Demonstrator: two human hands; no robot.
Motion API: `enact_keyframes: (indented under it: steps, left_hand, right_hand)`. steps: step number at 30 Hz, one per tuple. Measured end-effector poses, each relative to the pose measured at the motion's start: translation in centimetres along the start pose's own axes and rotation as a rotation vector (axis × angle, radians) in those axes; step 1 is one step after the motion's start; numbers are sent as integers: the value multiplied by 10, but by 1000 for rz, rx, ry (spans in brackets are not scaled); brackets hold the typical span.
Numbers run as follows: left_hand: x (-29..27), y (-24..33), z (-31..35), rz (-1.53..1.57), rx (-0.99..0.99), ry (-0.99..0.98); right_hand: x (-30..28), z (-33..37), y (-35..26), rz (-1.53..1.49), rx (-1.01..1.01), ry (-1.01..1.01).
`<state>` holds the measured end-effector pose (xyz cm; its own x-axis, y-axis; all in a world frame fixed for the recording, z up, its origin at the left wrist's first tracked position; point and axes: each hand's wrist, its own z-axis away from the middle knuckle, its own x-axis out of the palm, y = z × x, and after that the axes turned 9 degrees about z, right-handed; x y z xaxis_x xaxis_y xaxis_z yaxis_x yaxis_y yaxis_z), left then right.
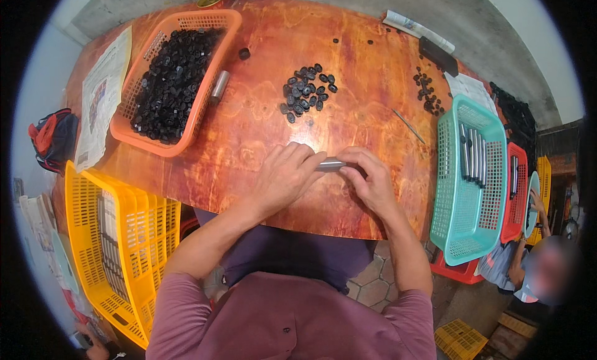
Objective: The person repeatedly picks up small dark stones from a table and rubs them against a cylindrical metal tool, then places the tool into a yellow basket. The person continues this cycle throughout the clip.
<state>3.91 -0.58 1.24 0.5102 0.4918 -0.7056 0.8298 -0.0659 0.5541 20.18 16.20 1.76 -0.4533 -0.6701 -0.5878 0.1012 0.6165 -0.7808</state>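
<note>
Over the near part of the wooden table, a short grey metal tube (330, 165) lies crosswise between my two hands. My left hand (287, 175) is closed round its left end, which the fingers hide. At the other end, my right hand (367, 176) pinches the tube between thumb and fingers. Whether a small part sits in the tube's end, I cannot tell. Beyond my hands, several small black oval caps (305, 92) lie in a loose cluster on the table.
An orange basket (177, 150) of black parts stands left, with a metal cylinder (219, 86) beside it. A turquoise basket (460, 235) holding dark tubes is at right, next to a red basket (516, 217). A thin rod (408, 125) lies nearby. Another person (516, 263) sits at far right.
</note>
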Motion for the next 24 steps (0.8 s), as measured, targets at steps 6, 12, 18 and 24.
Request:
enact_keyframes:
  steps: [6, 12, 18, 24]
  left_hand:
    - [-1, 2, 1, -164, 90, -55]
    - [4, 0, 1, -114, 43, -82]
    - [-2, 0, -3, -67, 53, -19]
    - [-1, -4, -7, -69, 7, -75]
  right_hand:
    - [-2, 1, 0, 20, -8, -23]
    - [-10, -18, -10, 6, 101, -112]
    - [28, -64, -16, 300, 156, 131]
    - [46, -68, -8, 521, 130, 205]
